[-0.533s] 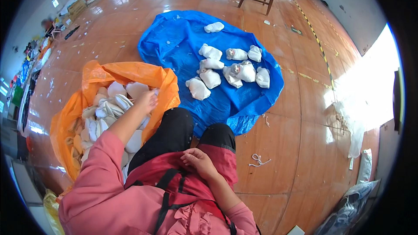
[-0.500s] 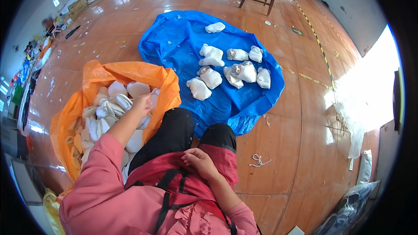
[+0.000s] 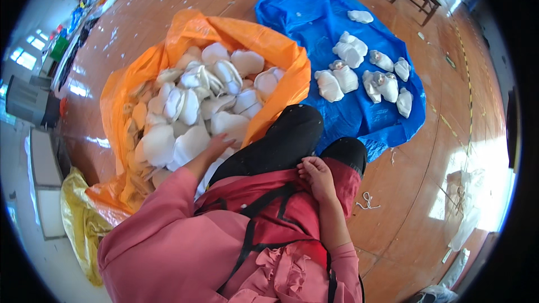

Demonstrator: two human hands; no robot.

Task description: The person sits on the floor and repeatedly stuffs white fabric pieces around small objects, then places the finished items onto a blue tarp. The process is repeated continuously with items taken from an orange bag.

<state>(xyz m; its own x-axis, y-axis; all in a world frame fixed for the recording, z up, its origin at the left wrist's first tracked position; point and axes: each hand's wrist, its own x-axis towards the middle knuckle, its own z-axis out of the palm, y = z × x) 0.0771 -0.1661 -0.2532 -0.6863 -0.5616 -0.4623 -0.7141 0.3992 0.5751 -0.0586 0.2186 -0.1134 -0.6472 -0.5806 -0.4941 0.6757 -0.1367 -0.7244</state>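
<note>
Head view, left hand [image 3: 220, 145]: shifted from the orange plastic bag's [image 3: 191, 22] right rim to its near edge, touching flat white oval pads [image 3: 159, 145] inside; nearer ones seem within reach; grip unclear.
Right hand [image 3: 318, 177]: on dark-red cloth apron [image 3: 348, 185], fingers loosely bent; grip unclear.
Rounded white bundles [image 3: 329, 86]: toward blue plastic sheet's [image 3: 292, 11] right edge.
Writing: none legible.

The left hand's fingers [image 3: 223, 143] have drawn back toward the left thigh [image 3: 269, 145].

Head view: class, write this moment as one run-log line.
left hand: at white pads in orange sack, grip unclear | right hand: loosely curled at red apron | white bundles: on blue sheet
</note>
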